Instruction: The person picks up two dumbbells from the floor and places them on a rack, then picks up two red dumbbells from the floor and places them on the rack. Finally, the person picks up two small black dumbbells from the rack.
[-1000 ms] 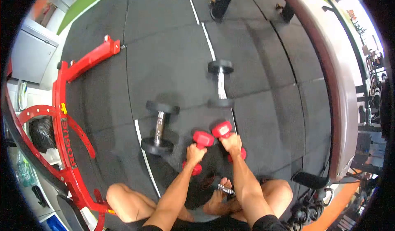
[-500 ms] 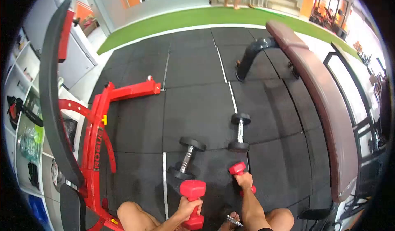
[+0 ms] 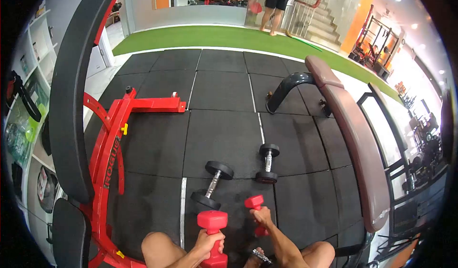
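Observation:
My left hand [image 3: 208, 242] is wrapped round the handle of a red dumbbell [image 3: 213, 220], held upright near my left knee. Lower and further forward, my right hand [image 3: 261, 215] grips a smaller-looking red dumbbell [image 3: 254, 201], its far head tilted up and its near head partly behind my wrist. Ahead of my hands, two black dumbbells with chrome handles lie on the mat: one dumbbell [image 3: 212, 185] in front of my left hand, the other dumbbell [image 3: 268, 163] further right. Another chrome handle [image 3: 261, 255] shows beside my foot, mostly hidden.
A red-framed bench [image 3: 112, 146] with black pads stands at left, a brown padded bench [image 3: 355, 141] at right. Dark rubber mats [image 3: 224, 91] cover the floor up to a green turf strip [image 3: 191, 39]. A person [image 3: 274, 5] stands at the back near stairs.
The view has tilted up, showing more of the room and the person at the back. Both hands still hold their red dumbbells in much the same pose.

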The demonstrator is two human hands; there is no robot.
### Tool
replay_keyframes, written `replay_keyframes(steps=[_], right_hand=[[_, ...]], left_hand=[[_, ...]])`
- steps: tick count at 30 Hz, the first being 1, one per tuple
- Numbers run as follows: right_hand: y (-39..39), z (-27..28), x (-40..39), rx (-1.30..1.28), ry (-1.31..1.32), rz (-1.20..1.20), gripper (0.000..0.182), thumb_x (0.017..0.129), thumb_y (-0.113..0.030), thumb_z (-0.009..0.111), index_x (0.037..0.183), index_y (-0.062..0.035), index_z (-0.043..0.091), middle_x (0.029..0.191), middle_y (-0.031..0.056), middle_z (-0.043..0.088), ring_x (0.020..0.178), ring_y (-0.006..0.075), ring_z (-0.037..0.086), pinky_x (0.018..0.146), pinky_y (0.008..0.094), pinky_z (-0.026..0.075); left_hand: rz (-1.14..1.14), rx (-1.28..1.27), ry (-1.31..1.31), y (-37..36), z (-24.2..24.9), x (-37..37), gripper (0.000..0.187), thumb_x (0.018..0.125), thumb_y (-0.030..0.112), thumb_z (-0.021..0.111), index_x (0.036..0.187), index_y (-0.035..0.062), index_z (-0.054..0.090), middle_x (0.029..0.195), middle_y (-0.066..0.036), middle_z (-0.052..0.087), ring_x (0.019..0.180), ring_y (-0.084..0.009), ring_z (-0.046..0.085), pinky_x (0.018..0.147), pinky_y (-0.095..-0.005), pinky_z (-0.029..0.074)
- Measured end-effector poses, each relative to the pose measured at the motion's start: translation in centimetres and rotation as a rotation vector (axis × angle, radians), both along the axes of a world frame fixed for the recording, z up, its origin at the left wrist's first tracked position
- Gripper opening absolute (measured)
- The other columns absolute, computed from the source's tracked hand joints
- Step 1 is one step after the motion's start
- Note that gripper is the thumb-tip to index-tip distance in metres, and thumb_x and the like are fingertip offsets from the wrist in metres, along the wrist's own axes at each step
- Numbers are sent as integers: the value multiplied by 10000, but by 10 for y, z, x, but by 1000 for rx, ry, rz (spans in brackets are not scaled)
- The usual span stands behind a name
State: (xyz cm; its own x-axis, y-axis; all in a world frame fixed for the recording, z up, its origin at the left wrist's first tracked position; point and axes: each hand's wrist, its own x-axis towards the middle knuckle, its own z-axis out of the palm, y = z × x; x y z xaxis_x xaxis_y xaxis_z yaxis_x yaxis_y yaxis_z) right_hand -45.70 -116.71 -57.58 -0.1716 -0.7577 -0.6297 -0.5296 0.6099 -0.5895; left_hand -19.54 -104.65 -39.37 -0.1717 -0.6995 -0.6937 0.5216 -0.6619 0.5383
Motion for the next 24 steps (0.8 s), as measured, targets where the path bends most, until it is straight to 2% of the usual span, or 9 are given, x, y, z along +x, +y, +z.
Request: replay_keyframes(steps=[2,4,8,12,14,15,18,20,24], right_hand=[[3,5,7,41,-109,-21,270,767,-268,721,717,-7,679,627,94,669,532,175,654,519,348,520],[10,34,14,77,-274,-67,216,783,-201,711,687,-22,638,595,69,637,495,158,616,468,333,486],[36,138,32,154,-561,-204,126,809,-116,677,747,-28,612,591,68,589,453,171,551,429,323,445],[79,237,29,171,-695,-256,77,794,-36,622,862,-19,590,620,60,555,482,167,537,445,309,449],[108,277,16,242,-814,-327,78,817,-84,651,801,-23,605,590,59,554,468,170,536,442,316,443],[121,297,11,259,-809,-357,80,819,-90,646,805,-27,598,591,57,549,472,168,538,442,314,441],[150,384,-9,303,-798,-378,98,818,-118,630,815,-40,572,597,54,541,475,165,539,443,305,437],[166,443,-18,358,-831,-479,99,813,-122,625,812,-43,565,602,54,543,474,164,538,442,302,438],[182,568,-37,276,-910,-498,83,806,-95,604,834,-35,555,611,56,539,475,162,539,442,300,443]], left_hand=[[7,25,22,-4,9,0,90,801,8,636,757,27,560,587,-89,554,440,-188,544,416,-336,462],[39,29,10,-7,18,-4,92,799,3,633,765,26,551,582,-92,547,440,-199,546,417,-348,469],[61,44,30,7,46,-13,84,799,3,632,768,34,560,589,-86,561,434,-190,561,404,-323,478],[18,90,76,29,75,-26,107,799,-2,641,827,38,545,571,-92,556,422,-205,555,395,-346,475],[-8,127,98,38,97,-33,119,794,-3,646,834,38,542,577,-94,560,420,-210,553,397,-355,475],[-23,235,84,36,123,-40,143,778,-11,637,836,54,523,584,-97,537,430,-227,539,407,-375,466],[-58,144,119,54,184,-58,158,783,10,630,874,64,513,586,-102,513,441,-237,527,435,-403,479],[-54,150,220,56,255,-68,111,790,21,626,839,17,527,581,-109,524,444,-240,542,441,-382,477],[-179,240,325,57,376,-83,165,843,216,633,836,106,510,604,-45,515,462,-205,514,484,-355,478]])
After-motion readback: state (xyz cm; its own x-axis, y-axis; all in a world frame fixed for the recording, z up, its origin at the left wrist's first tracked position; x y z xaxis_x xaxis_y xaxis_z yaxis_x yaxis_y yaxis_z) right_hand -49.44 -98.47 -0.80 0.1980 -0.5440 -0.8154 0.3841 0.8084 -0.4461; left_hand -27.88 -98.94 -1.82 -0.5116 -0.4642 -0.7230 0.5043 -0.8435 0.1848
